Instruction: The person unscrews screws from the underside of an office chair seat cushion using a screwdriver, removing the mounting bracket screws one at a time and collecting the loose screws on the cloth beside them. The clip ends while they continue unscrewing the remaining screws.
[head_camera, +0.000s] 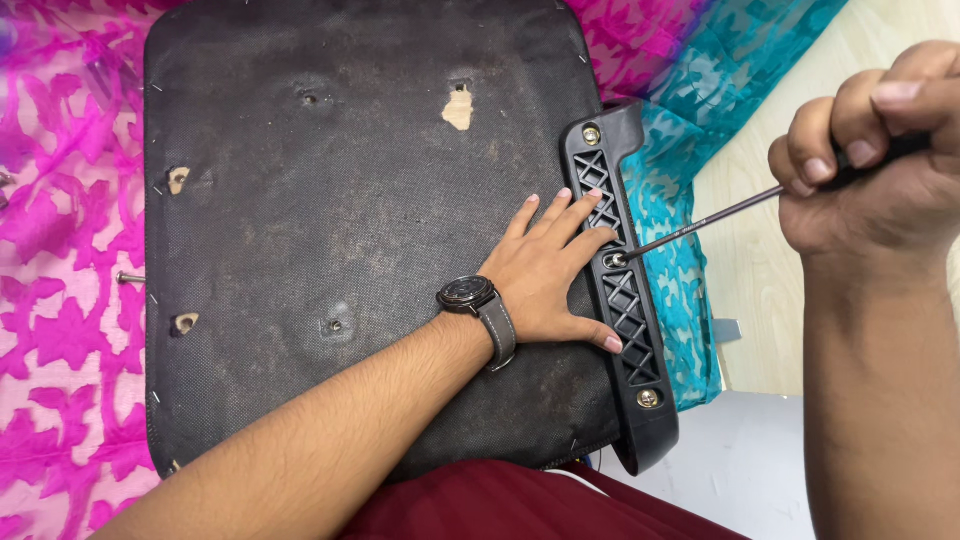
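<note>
Left hand (548, 275) flat, fingers spread on black seat underside (330, 230), fingertips beside bracket (622, 290) middle screw (614, 260). Right hand (880, 150) fist-gripping screwdriver (700, 225), tip on screw. Risk: slanted tip slips, jabs nearby fingers.

Beneath your work lies a pink patterned cloth (60, 330), with a teal patterned cloth (700, 80) beside it at upper right. A loose bolt (130, 277) rests on the pink cloth at left; pale wooden flooring (760, 270) shows beyond the teal.

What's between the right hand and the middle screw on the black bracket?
Head view: only the screwdriver shaft spans from right hand to middle screw; blue cloth lies beneath.
</note>
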